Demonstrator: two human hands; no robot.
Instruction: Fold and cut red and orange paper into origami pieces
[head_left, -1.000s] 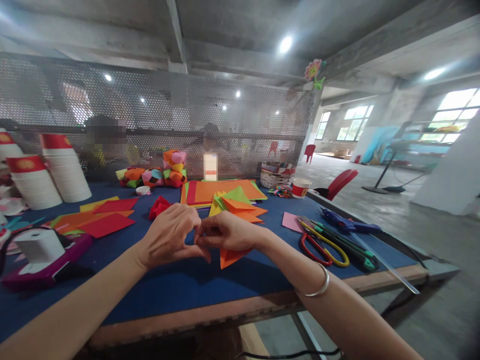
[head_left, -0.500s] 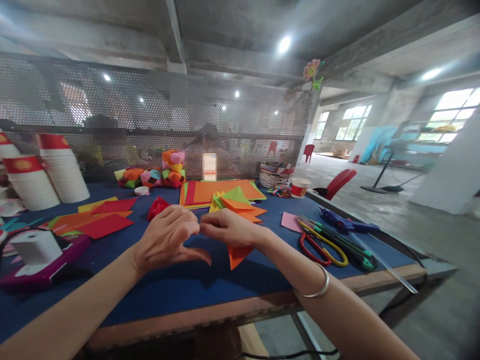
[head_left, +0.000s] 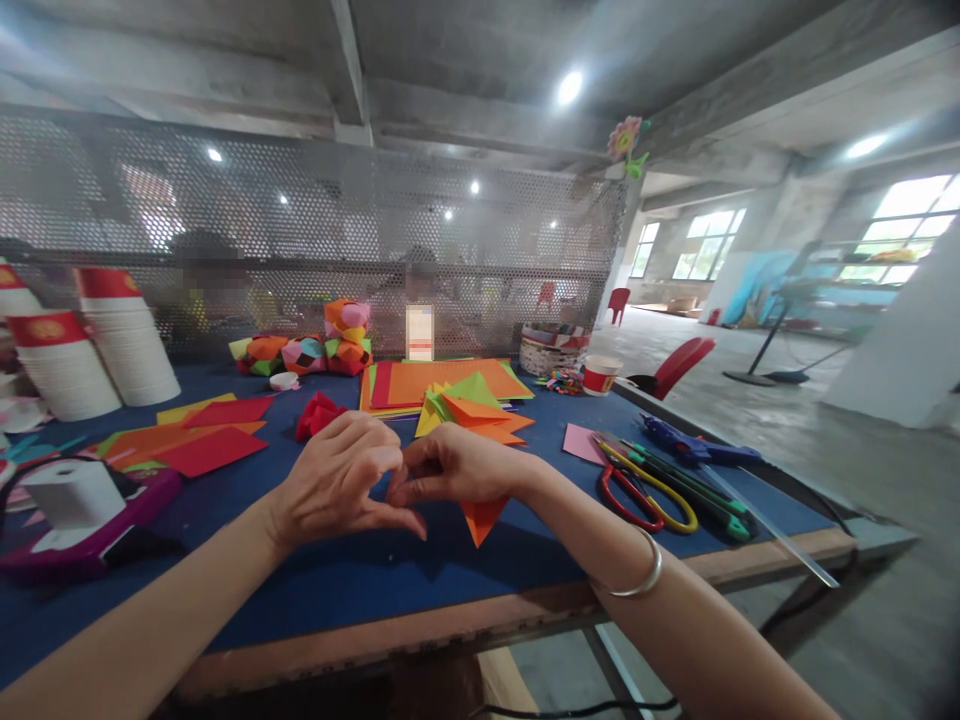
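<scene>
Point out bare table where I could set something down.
One bare patch of blue tabletop lies between the left hand, the right hand and the wooden front edge. Another sits between the red sheet, the purple power strip and the left forearm. Crowded: right side, with scissors and glue gun; far left, with cup stacks.

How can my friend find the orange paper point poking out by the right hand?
Above the blue tabletop, find the right hand, whose arm wears a silver bracelet. Just on the near side of that hand, an orange paper point pokes out. Unlike the folded orange papers beyond the hand, it points toward the table's wooden near edge.
</scene>
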